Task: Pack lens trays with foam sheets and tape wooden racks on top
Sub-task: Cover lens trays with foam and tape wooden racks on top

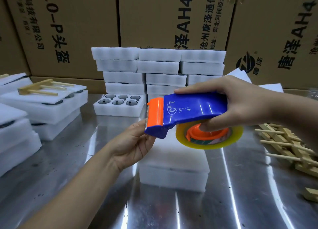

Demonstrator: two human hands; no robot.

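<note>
My right hand (240, 101) grips a blue tape dispenser (192, 108) with an orange blade guard (155, 111) and a roll of clear yellowish tape (210, 142), held in the air over the table. My left hand (136, 142) reaches up under the dispenser's front end, fingers at the toothed edge; whether it pinches the tape end is hidden. Below them lies a white foam-covered lens tray (173, 168). An open foam tray with dark lenses (118, 105) sits farther back. A pile of wooden racks (289, 146) lies at the right.
Stacks of white foam trays (160, 68) stand at the back in front of cardboard boxes (154, 17). More foam trays at the left carry a taped wooden rack (41, 88). The steel table (172, 211) reflects light. One wooden piece (309, 193) lies at the right edge.
</note>
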